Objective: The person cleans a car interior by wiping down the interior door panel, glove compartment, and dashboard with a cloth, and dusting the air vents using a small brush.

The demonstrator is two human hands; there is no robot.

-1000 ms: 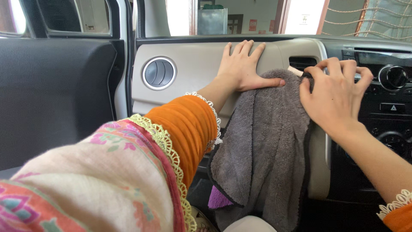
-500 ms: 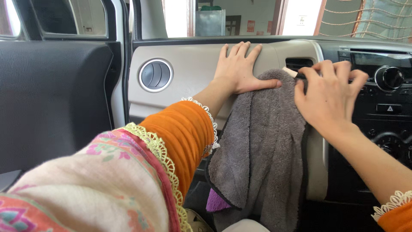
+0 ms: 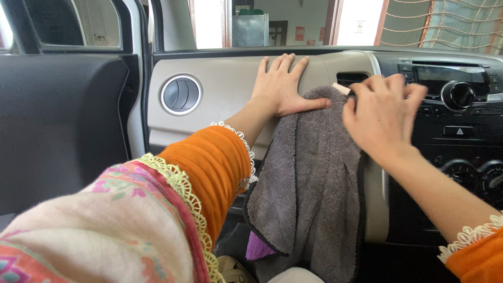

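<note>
We see a grey cloth [image 3: 314, 178] hanging down the front of a beige dashboard [image 3: 225, 84], from its upper edge by the centre air slot [image 3: 352, 78] to below the dashboard's lower edge. The cloth is thick and fluffy, with a dark stitched border, and it falls in long soft folds; one bottom corner turns over and shows a purple underside.

Our left hand [image 3: 280, 84] lies flat on the dashboard with its fingers spread and straight, and its thumb presses across the top left part of the cloth, pinning it to the panel. Our right hand [image 3: 380, 115] is at the cloth's top right corner, fingers curled, pinching a small pale object [image 3: 340, 88] against the cloth beside the slot; we cannot tell what that object is.

A round air vent [image 3: 181, 95] sits to the left of the left hand, well apart from the cloth. Dark radio controls [image 3: 456, 97] lie to the right.
</note>
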